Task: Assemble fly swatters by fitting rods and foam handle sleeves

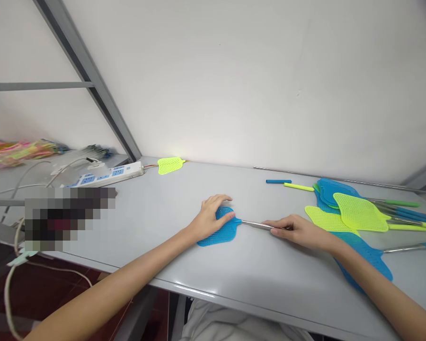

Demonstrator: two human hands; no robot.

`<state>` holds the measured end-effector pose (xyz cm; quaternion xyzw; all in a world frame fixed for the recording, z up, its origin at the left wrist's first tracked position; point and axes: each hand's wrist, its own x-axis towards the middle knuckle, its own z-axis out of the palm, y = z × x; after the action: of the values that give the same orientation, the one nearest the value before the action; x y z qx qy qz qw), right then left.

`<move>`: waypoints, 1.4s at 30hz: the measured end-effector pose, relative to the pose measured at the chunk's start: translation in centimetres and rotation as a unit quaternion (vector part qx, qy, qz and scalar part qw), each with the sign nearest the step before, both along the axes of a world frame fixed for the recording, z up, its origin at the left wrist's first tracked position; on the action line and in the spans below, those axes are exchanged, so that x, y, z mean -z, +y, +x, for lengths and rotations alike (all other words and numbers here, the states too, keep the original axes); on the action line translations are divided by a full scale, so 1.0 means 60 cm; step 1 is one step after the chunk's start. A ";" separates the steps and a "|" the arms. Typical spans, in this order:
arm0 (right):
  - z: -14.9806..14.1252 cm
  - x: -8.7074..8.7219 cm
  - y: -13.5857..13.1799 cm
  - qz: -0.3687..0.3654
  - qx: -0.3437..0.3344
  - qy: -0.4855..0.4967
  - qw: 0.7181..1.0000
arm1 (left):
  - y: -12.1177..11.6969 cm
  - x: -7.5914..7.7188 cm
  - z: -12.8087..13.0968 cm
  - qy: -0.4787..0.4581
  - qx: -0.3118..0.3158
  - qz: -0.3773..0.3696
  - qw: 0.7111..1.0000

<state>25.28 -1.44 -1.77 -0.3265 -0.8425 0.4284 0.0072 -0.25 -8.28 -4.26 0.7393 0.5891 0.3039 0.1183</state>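
Observation:
A blue fly swatter (218, 235) lies near the middle of the grey table, its mesh head to the left and its thin metal rod to the right. My left hand (210, 219) rests over the mesh head, thumb on the plastic near the neck and fingers apart past the far edge. The rod is gripped between the thumb and fingers of my right hand (294, 230), which hides its right end. Close to my right forearm lie more swatters, among them a yellow one (364, 213) and a blue one (362, 253) partly covered by the arm.
Behind my right hand are a blue tube (279, 181), a yellow tube (298, 187) and a long metal rod (326, 178) along the wall. A yellow swatter (170, 165) sits at the back beside a white power strip (128, 171). Cables and a blurred patch are at left.

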 end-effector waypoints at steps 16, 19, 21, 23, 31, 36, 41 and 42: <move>0.003 0.002 -0.007 0.040 -0.019 0.014 0.999 | 0.000 0.003 0.008 0.092 -0.021 0.026 0.995; 0.004 0.003 -0.009 0.042 -0.017 0.014 0.999 | -0.001 0.007 0.006 0.092 -0.057 0.034 0.994; 0.004 0.004 -0.010 0.044 -0.013 0.016 0.999 | -0.001 0.010 0.004 0.096 -0.104 0.040 0.989; 0.003 0.004 -0.011 0.047 -0.008 0.019 0.999 | 0.000 0.013 0.002 0.101 -0.149 0.041 0.983; 0.001 0.005 -0.016 0.035 0.003 0.029 0.999 | -0.002 0.014 -0.002 0.022 -0.191 0.051 0.980; 0.000 0.004 -0.020 0.039 0.013 0.027 0.999 | -0.004 0.007 -0.004 -0.125 -0.191 0.053 0.972; 0.001 0.004 -0.021 0.040 0.017 0.033 0.999 | 0.009 0.003 -0.024 -0.340 -0.217 0.019 0.915; 0.001 0.004 -0.020 0.038 0.015 0.035 0.999 | 0.012 0.004 -0.029 -0.362 -0.214 0.011 0.907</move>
<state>25.33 -2.66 -2.01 -0.3233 -0.8525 0.4070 0.0560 -2.02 -7.54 -4.49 0.4354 0.6468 0.5750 0.2477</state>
